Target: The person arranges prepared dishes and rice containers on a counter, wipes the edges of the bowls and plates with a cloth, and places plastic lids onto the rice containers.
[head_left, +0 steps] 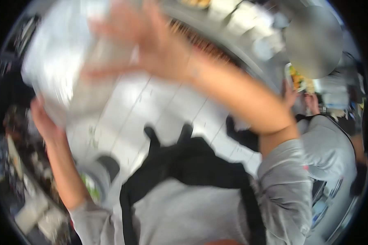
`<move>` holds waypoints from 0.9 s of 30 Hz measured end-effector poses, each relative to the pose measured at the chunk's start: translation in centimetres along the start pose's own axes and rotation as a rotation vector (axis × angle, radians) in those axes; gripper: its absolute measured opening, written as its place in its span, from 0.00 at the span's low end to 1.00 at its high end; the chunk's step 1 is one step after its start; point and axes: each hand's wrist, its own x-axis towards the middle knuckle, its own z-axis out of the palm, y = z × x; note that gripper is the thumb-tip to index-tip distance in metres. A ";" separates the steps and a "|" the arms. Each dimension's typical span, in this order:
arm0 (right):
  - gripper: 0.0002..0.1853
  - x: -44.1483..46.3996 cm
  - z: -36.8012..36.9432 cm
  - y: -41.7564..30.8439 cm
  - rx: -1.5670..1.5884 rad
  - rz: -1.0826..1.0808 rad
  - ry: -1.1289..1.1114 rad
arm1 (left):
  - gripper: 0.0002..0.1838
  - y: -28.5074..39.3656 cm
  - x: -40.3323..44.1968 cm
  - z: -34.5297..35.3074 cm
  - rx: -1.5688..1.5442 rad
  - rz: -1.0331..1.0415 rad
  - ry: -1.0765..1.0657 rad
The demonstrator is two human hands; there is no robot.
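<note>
A large whitish, translucent plastic thing, bag-like and shiny, fills the upper left; blur hides its exact kind. My left hand grips its lower left side, with the thumb and fingers partly hidden by it. Across its upper right passes my right hand, smeared by motion, the fingers stretched out and spread. Nothing shows in that right hand, and I cannot tell whether it touches the plastic. A beige, blurred area shows on the near side of the plastic.
A long rack with a row of brownish items runs along the counter. White containers stand behind it. At the right a co-worker reaches toward a food tray. A grey bin stands on the tiled floor.
</note>
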 end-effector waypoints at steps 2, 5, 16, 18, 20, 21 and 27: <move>0.33 -2.6 0.1 -4.2 0.388 0.203 -0.095 | 0.20 -3.6 -0.4 -5.6 -0.142 -0.076 0.051; 0.39 -7.1 -1.7 -9.6 0.736 0.562 -0.398 | 0.25 -6.2 -2.1 -10.7 -0.357 -0.245 -0.107; 0.23 -43.9 -14.8 -32.7 0.708 1.324 -2.140 | 0.34 -3.4 -2.0 -20.2 -0.189 -0.106 0.001; 0.26 -42.9 -14.4 -31.4 0.674 1.535 -2.037 | 0.34 -2.5 -0.9 -20.0 -0.280 -0.122 0.003; 0.33 -44.6 -13.2 -30.3 0.465 1.516 -1.720 | 0.35 -1.3 -1.0 -17.1 -0.245 -0.103 0.031; 0.32 -41.8 -12.3 -28.3 0.504 1.725 -1.583 | 0.39 -1.1 -0.6 -16.7 -0.191 -0.062 0.029; 0.29 -36.3 -2.7 -24.3 0.644 1.684 -1.171 | 0.38 -1.7 0.5 -15.5 -0.368 -0.103 -0.013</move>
